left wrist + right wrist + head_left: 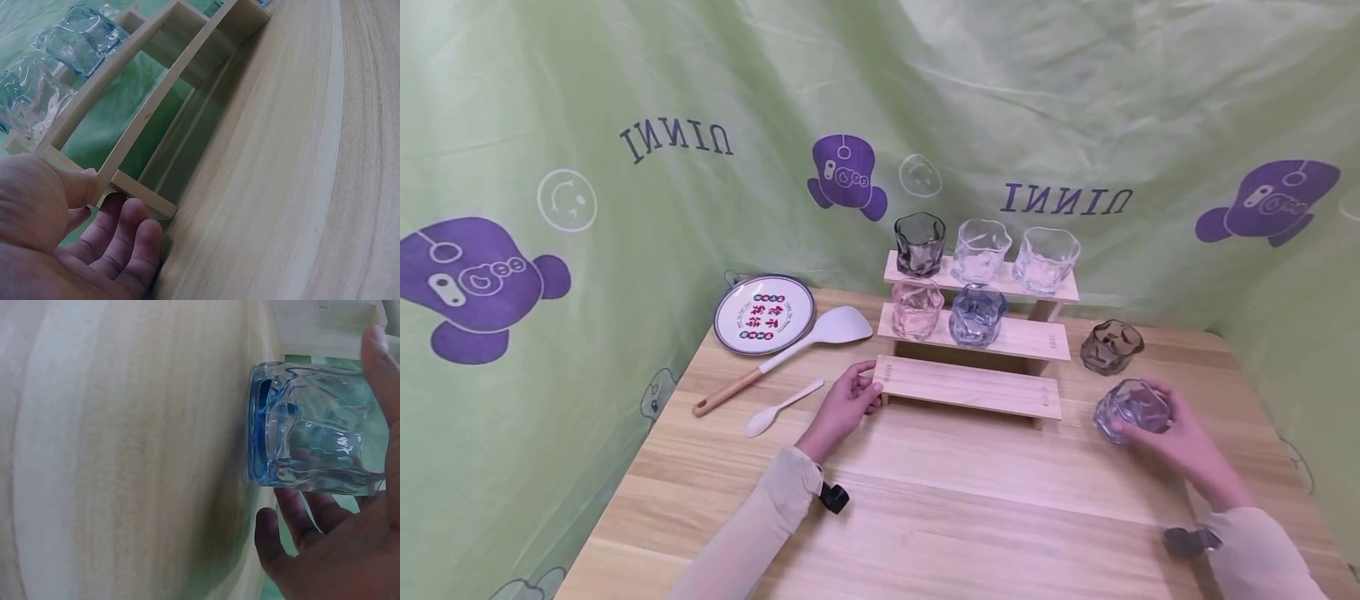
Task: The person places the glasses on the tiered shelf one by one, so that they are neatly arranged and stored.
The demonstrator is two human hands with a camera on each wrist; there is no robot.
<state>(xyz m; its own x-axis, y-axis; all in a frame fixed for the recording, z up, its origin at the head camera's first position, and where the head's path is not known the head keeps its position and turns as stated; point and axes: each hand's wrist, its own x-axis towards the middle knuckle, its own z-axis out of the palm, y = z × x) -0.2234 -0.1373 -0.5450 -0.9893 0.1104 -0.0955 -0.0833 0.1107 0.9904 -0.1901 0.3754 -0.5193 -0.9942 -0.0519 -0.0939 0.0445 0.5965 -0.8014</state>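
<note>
My left hand (pixel 846 403) pinches the left end of the lowest step of a three-tier wooden rack (pixel 966 387). In the left wrist view the thumb lies at the step's edge (pixel 140 128), the other fingers below it. My right hand (pixel 1187 442) holds a pale blue drinking glass (pixel 1126 410) by its sides, right of the rack. The right wrist view shows the wavy glass (pixel 322 428) with a bluer base, close over the tabletop. Just behind it stands a brown tinted glass (pixel 1111 348).
On the rack's top tier stand a dark grey glass (pixel 919 246) and two clear glasses (pixel 981 252); the middle tier bears a pink glass (pixel 916 310) and a blue glass (pixel 977 317). To the left lie a plate (pixel 730 321), a spatula (pixel 842 325) and a white spoon (pixel 763 421). Green curtains (pixel 760 67) surround the table.
</note>
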